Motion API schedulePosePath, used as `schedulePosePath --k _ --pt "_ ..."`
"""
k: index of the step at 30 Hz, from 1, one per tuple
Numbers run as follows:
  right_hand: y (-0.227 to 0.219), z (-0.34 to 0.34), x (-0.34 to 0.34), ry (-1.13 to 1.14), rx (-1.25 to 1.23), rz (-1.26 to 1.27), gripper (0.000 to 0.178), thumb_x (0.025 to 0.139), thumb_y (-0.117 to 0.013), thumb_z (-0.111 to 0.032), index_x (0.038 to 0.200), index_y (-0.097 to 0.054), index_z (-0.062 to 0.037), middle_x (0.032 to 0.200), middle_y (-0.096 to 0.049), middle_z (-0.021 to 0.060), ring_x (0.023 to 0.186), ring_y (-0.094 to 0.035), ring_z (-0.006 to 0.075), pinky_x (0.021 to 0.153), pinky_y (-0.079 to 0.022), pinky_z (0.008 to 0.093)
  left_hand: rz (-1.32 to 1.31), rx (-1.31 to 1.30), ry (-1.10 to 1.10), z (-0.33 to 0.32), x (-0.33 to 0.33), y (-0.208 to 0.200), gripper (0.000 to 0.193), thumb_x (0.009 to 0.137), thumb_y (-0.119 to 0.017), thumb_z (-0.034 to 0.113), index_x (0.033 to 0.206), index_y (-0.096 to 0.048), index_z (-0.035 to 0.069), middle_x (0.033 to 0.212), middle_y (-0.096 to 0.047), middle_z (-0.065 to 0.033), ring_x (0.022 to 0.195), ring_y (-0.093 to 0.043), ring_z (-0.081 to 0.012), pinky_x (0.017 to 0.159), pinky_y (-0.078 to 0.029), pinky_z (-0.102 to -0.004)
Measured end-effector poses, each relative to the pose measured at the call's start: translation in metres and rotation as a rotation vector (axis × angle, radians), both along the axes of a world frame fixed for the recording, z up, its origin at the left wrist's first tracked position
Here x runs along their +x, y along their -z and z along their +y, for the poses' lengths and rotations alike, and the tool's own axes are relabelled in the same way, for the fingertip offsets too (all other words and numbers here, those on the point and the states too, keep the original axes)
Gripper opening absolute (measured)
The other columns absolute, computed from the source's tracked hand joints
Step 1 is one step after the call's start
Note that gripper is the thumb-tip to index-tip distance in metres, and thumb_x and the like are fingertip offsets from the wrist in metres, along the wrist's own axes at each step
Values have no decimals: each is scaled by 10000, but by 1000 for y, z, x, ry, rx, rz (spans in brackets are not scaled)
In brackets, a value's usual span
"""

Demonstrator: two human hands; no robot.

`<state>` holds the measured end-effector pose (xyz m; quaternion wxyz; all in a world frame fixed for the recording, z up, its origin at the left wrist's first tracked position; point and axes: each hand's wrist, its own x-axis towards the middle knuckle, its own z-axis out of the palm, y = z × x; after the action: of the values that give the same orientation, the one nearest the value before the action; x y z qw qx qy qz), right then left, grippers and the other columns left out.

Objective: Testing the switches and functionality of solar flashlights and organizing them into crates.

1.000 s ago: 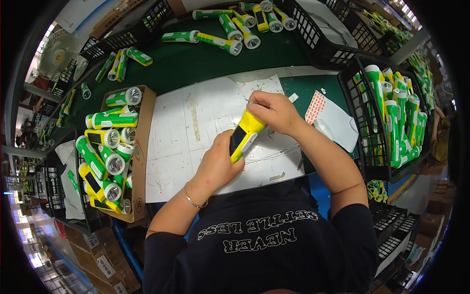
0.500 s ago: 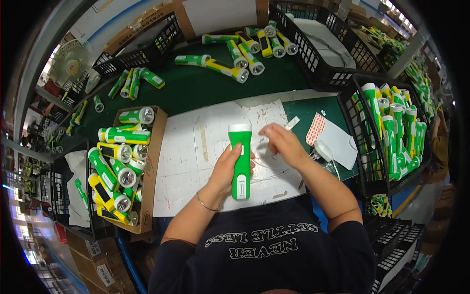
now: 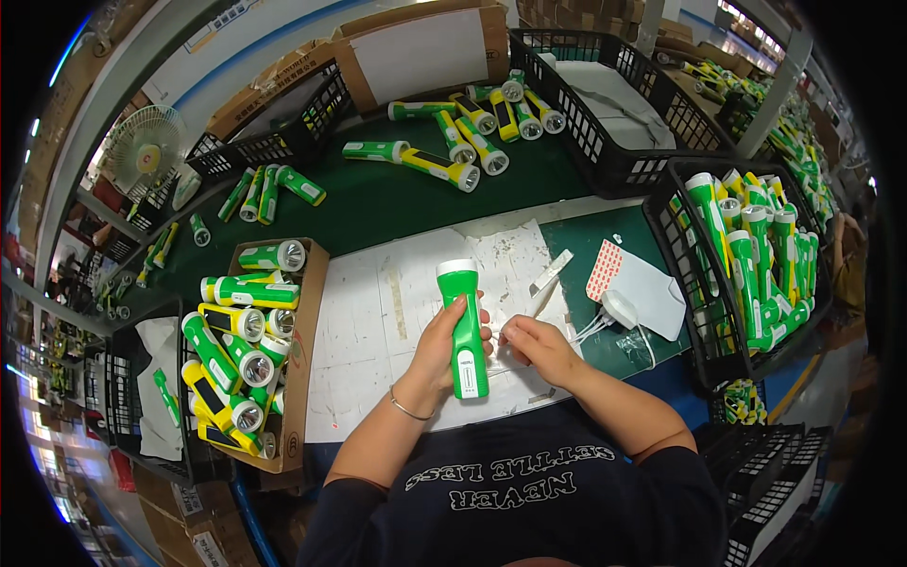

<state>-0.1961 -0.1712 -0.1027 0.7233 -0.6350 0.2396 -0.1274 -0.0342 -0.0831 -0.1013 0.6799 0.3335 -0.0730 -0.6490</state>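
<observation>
My left hand [image 3: 439, 350] is closed round a green flashlight [image 3: 463, 331] with a white head rim. It stands nearly upright in the view, head away from me, a white switch panel on its near end. My right hand [image 3: 543, 350] is just right of the flashlight, thumb and fingers pinched together; what they hold, if anything, is too small to make out. Thin white cords run from a white charger plug [image 3: 619, 308] toward that hand. Beyond it lies a slim white piece [image 3: 552, 272] of unclear kind.
At left an open cardboard box [image 3: 307, 350] holds several green and yellow flashlights. A black crate [image 3: 694, 312] packed with flashlights stands at right. More flashlights [image 3: 439, 166] lie on the green tabletop behind. A white sheet [image 3: 364, 331] covers the work area, and another black crate [image 3: 605, 180] is at the far right.
My right hand has come nearer to me and closed into a pinch beside the flashlight. The flashlight is still in my left hand, slightly tilted. The whole view has shifted a little.
</observation>
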Motion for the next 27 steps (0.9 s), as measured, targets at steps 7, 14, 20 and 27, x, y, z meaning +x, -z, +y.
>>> schedulePosePath --k 7,14,20,27 --pt "0 11 -1 -53 -42 17 309 929 -507 -320 876 -586 -26 679 -513 -28 636 -439 45 568 -372 221 -7 68 -16 -2 -2 -1 364 933 -487 346 1172 -452 73 879 -528 -67 706 -540 -154 570 -493 -304" --pt "1 25 -3 -76 -69 94 310 868 -616 -308 765 -605 -15 605 -471 -54 575 -394 39 522 -348 225 -23 22 -30 -8 -6 -5 346 934 -495 305 1183 -441 73 890 -517 -78 712 -543 -168 564 -501 -317" --pt "-11 27 3 -36 -114 204 330 811 -670 -351 765 -604 -31 570 -446 -25 536 -403 61 494 -349 247 -45 -97 -22 -9 -14 -9 496 924 -426 432 1269 -388 78 1016 -517 -108 859 -532 -218 709 -491 -377" --pt "-77 -65 -101 753 -783 -7 278 755 -690 -330 852 -635 -76 649 -579 67 548 -522 136 525 -421 282 3 -325 77 -4 4 -13 647 910 -244 600 1394 -288 174 1258 -498 -85 1172 -457 -268 933 -370 -573"
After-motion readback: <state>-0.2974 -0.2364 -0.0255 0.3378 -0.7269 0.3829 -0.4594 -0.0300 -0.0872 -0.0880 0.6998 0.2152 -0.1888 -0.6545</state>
